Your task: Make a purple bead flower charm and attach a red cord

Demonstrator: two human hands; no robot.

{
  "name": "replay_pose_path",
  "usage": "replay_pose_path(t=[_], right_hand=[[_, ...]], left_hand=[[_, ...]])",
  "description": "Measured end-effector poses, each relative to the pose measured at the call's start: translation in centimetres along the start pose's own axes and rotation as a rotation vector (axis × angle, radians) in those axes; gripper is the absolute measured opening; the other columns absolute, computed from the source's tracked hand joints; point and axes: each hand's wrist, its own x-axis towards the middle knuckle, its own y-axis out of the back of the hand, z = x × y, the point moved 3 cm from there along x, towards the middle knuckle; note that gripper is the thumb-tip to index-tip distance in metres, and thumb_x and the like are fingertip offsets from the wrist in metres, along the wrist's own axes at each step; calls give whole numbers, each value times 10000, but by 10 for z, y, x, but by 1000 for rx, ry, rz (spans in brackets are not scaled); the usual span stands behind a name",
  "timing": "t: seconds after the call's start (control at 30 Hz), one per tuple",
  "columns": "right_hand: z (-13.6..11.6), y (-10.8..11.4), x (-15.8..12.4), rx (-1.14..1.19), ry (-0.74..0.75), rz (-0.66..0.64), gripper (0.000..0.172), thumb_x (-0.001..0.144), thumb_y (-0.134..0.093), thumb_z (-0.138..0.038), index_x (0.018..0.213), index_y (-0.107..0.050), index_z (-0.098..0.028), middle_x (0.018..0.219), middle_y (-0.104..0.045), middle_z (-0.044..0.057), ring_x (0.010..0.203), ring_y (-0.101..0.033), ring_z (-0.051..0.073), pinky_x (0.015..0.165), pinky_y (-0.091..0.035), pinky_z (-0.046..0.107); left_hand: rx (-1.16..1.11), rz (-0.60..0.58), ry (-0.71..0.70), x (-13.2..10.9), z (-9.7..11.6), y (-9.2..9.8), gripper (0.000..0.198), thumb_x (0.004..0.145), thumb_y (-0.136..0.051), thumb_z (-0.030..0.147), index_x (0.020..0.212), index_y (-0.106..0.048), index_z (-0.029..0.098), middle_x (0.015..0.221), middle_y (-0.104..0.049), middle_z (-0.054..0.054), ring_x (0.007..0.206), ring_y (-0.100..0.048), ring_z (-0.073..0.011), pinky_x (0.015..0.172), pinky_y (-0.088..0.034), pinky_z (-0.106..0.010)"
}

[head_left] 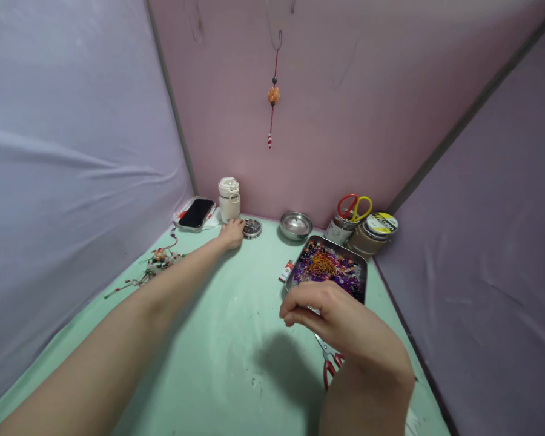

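My left hand (pixel 232 234) stretches to the back of the table, its fingers curled at the rim of a small round container (pixel 253 228) with dark, shiny contents. My right hand (pixel 329 312) hovers above the front of the tray, thumb and fingertips pinched together; anything between them is too small to see. Under it the metal tray (pixel 366 284) holds beads in purple, black and orange with a tangle of orange cord (pixel 323 265). Small scissors with red handles (pixel 329 369) lie on the table, partly hidden by my right hand and wrist.
A white bottle (pixel 229 201) and a phone (pixel 197 213) stand back left, near finished beaded strings (pixel 158 261). Farther right are a steel bowl (pixel 296 225), a jar (pixel 339 232) with scissors and a lidded jar (pixel 372 235). A beaded string (pixel 274 95) hangs from a hook.
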Motion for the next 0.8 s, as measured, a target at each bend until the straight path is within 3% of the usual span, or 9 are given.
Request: replay_pose_path(t=[0.13, 0.3, 0.43, 0.5, 0.57, 0.67, 0.8], right_hand=[[-10, 0, -5, 0, 112, 10, 156, 862, -583, -137, 799, -694, -226, 754, -712, -16, 684, -625, 105, 676, -445, 214], [-6, 3, -5, 1, 90, 101, 147, 891, -564, -175, 837, -690, -227, 798, -718, -13, 737, -642, 113, 713, -460, 225], [-5, 5, -4, 3, 77, 146, 135, 892, -567, -180, 836, -683, -220, 815, -720, -10, 759, -645, 118, 728, -459, 228], [-7, 5, -3, -1, 83, 148, 127, 888, -576, -168, 835, -682, -212, 821, -719, -8, 761, -639, 113, 734, -452, 222], [-10, 2, 0, 4, 92, 133, 114, 888, -586, -177, 837, -683, -208, 826, -715, -5, 765, -630, 110, 739, -444, 217], [-14, -10, 8, 36, 104, 49, 107, 885, -594, -188, 837, -688, -202, 826, -708, 4, 776, -622, 116, 748, -440, 222], [-13, -40, 19, 149, 63, -104, 119, 869, -598, -182, 801, -695, -192, 783, -703, 6, 744, -612, 126, 747, -446, 245]], left_hand=[[-130, 34, 5, -1, 4, 7, 563, 763, -454, 77, 1313, -511, 181, 1444, -453, -136, 1342, -357, -293, 1098, -261, -498], [-354, 163, 71, -22, 11, 24, 573, 731, -444, 50, 1290, -525, 147, 1444, -459, -118, 1331, -386, -235, 1112, -286, -393], [-593, 173, 177, -73, 26, 23, 349, 790, -475, 174, 1101, -624, 115, 1080, -681, -130, 956, -630, -205, 867, -487, -336], [-759, 83, 199, -107, 41, 14, 255, 810, -518, 250, 987, -649, 122, 917, -705, -103, 725, -633, -152, 659, -500, -261], [-1318, -138, 321, -139, 59, -1, 215, 796, -607, 287, 918, -658, 118, 878, -699, -98, 656, -607, -116, 591, -465, -216], [-1808, -430, 515, -170, 83, -16, 240, 869, -562, 303, 914, -659, 89, 869, -705, -115, 685, -632, -130, 667, -497, -240], [-2072, -525, 616, -175, 91, -21, 317, 949, -444, 340, 977, -624, 81, 981, -700, -151, 889, -671, -208, 821, -512, -347]])
